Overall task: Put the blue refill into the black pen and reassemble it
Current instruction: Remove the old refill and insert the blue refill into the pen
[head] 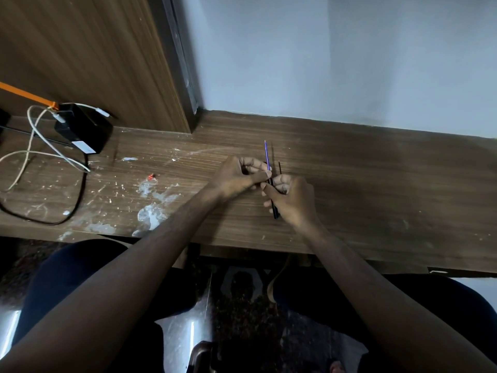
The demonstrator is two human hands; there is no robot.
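Observation:
My left hand (243, 175) pinches the blue refill (266, 154), a thin blue rod that points away from me, over the middle of the wooden desk (376, 197). My right hand (294, 200) grips the black pen barrel (274, 210), whose lower end sticks out below my fingers. The refill's near end meets the barrel's top between my two hands; how far in it sits is hidden by my fingers. A thin dark stick (279, 167), perhaps another refill, rises behind my right hand's fingers.
A black power adapter (83, 127) with white cables (40, 154) and a black cord (78, 195) lies at the desk's left. White paint splashes (150, 211) and a small red bit (151, 178) mark the desk. A wooden panel (94, 57) and wall stand behind.

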